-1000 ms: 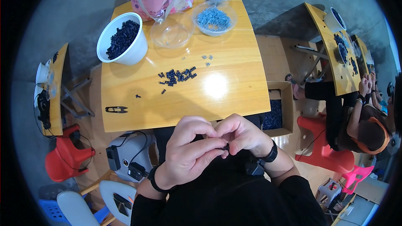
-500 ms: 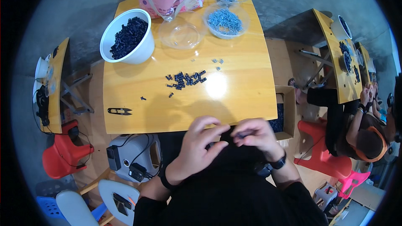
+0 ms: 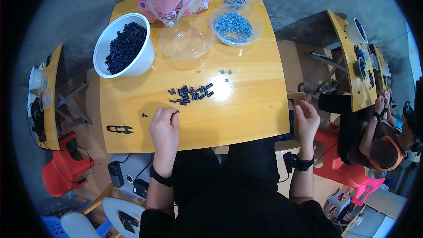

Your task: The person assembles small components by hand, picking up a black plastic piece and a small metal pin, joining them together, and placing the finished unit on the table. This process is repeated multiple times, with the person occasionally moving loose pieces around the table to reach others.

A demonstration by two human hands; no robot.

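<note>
My left hand [image 3: 165,133] is over the table's near part, thumb and forefinger pinched on a small black plastic piece [image 3: 177,112], mostly hidden by the fingertips. Just beyond it lies a loose pile of black plastic pieces [image 3: 192,93], with one stray piece [image 3: 144,115] off to the left. Past the table's right edge, my right hand [image 3: 307,122] is raised above a cardboard box [image 3: 298,97] that has dark pieces inside. Its thumb and fingers are apart, and nothing shows between them. Several small clear or metallic bits [image 3: 226,72] lie beyond the pile.
Black thread snips [image 3: 119,129] lie at the table's left. Farther back are a white bucket [image 3: 148,57] of black pieces, a clear bowl [image 3: 187,39], a bowl of silvery parts [image 3: 232,27] and a pink bag [image 3: 185,2]. A person [image 3: 383,147] sits at another table on the right.
My hands have parted from in front of my body. The left went forward to the pile and pinched a piece; the right moved out over the box, and the dark piece it held no longer shows.
</note>
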